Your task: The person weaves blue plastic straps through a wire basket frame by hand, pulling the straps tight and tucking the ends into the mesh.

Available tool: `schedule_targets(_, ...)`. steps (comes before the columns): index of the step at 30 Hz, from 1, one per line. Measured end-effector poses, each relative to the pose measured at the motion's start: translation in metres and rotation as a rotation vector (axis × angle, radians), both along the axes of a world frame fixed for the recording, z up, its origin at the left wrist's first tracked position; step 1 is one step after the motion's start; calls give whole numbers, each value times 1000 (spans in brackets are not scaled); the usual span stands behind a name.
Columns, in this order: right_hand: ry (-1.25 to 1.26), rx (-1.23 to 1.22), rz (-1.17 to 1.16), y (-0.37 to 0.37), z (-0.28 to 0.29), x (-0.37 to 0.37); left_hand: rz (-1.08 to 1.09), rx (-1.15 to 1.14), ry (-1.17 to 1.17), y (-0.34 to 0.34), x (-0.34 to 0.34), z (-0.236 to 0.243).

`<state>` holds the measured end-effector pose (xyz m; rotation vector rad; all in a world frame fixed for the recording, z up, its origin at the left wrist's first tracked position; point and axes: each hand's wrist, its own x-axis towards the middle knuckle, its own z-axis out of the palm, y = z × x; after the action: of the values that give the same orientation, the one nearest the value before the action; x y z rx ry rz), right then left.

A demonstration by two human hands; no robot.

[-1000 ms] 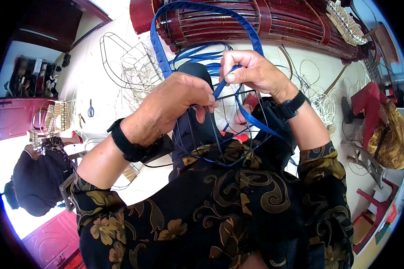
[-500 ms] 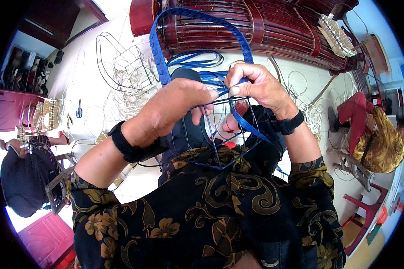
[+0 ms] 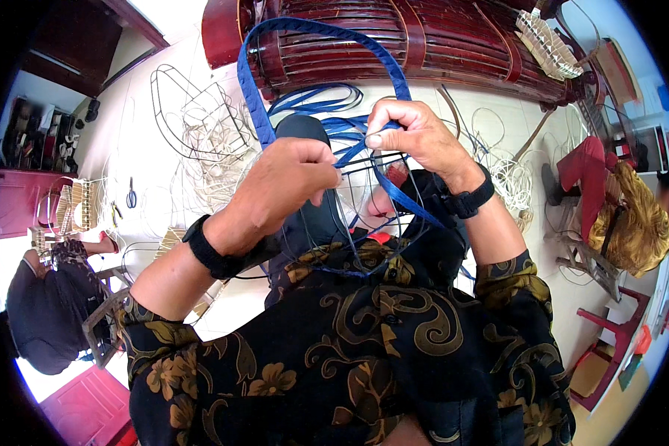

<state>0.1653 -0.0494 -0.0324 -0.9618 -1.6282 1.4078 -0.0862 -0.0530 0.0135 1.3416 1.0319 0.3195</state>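
In front of my body is a dark wire basket frame (image 3: 360,160) with a tall arched handle (image 3: 247,93) wrapped in blue strip. My left hand (image 3: 279,182) is closed on the frame's rim, thumb and fingers pressed together on its left part. To its right, my right hand (image 3: 418,141) pinches a blue strip (image 3: 405,195) between thumb and bent forefinger, just above the rim. That strip runs down across the wires to the lower right. More blue strip (image 3: 312,100) lies in loops on the floor beyond the frame.
A dark red slatted bench (image 3: 334,56) stands ahead, with a pale woven basket (image 3: 546,48) on its right end. Pale loose strips (image 3: 201,163) and a dark wire frame (image 3: 160,104) lie on the floor. Scissors (image 3: 131,195) are at left. Other people sit at left (image 3: 52,312) and right (image 3: 628,223).
My right hand has shifted slightly left, still pinching the blue strip. My left thumb has drawn in from the strip, and the left fingers are closed more tightly at the rim.
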Motion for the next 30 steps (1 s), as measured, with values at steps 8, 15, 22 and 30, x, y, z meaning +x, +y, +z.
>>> schedule_targets(8,-26,21,-19,-6,9,8,19,72,-47,0,1,-2)
schedule_targets(15,-660,1020,-560,-15,74,42,1,271,41,-6,-2,-5)
schedule_targets(22,-1093,1011,-1161,-78,171,263,38,344,-15,-7,-3,-15)
schedule_targets(30,-430,276,-1373,-263,213,379,-89,436,-20,-10,3,4)
